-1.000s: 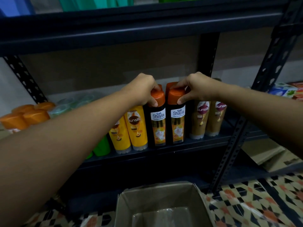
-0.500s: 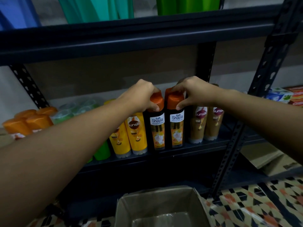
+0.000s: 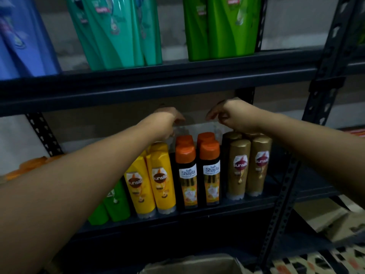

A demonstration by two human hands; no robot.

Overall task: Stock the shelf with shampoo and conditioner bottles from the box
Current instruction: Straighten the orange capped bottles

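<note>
Both hands up inside the middle shelf [image 3: 177, 216], above and behind the front row. Left hand [image 3: 167, 123] hovers just above and left of the orange-capped Shayla bottles [image 3: 197, 175]; right hand [image 3: 231, 115] just above and right of them, over the gold Sunsilk bottles [image 3: 248, 167]. Grip state: both hands look loosely curled, fingers hanging down, nothing held, no contact with the caps that I can see; left fingertips partly blurred so can't be fully sure there.

Key relation: the Shayla bottles stand upright, long axis vertical, two front with two more behind, caps directly below and between the two hands. Each hand about equally near, left to the left column, right to the right column. Any regrasp would be straight down onto the caps.

Row reads packed: yellow Sunsilk bottles [image 3: 152, 180] touching the Shayla pair on the left, gold ones just beside on the right. Judgement: this placement looks done, hands free to go back.

Box [image 3: 189, 264] sits low at bottom edge, well below and nearer the person than the shelf; only the rim shows, contents can't tell. Next reach would be down and back toward it
</note>
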